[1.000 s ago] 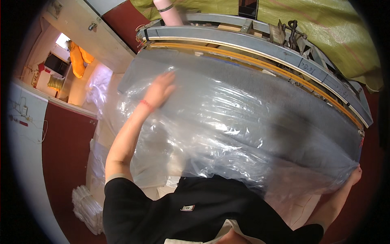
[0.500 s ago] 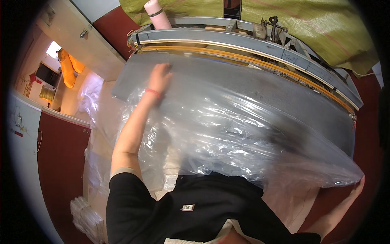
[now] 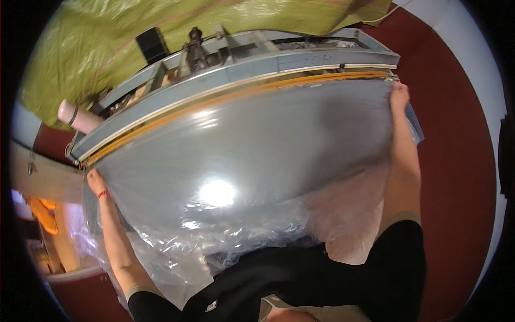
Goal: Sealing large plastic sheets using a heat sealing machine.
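pinching the plastic sheet (image 3: pixel 241 139), left hand (image 3: pixel 96 182) and right hand (image 3: pixel 399 96) sit beside opposite ends of the metal frame (image 3: pixel 236 72); the sheet spans between them, long axis along the frame's near side

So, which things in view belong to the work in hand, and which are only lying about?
In the work:
- clear plastic sheet, held by both hands
- left hand, at its left side
- right hand, at its right side
- grey surface beneath the sheet

Seemingly just lying about:
- pink bottle, by the metal frame's left end
- orange item, at far left
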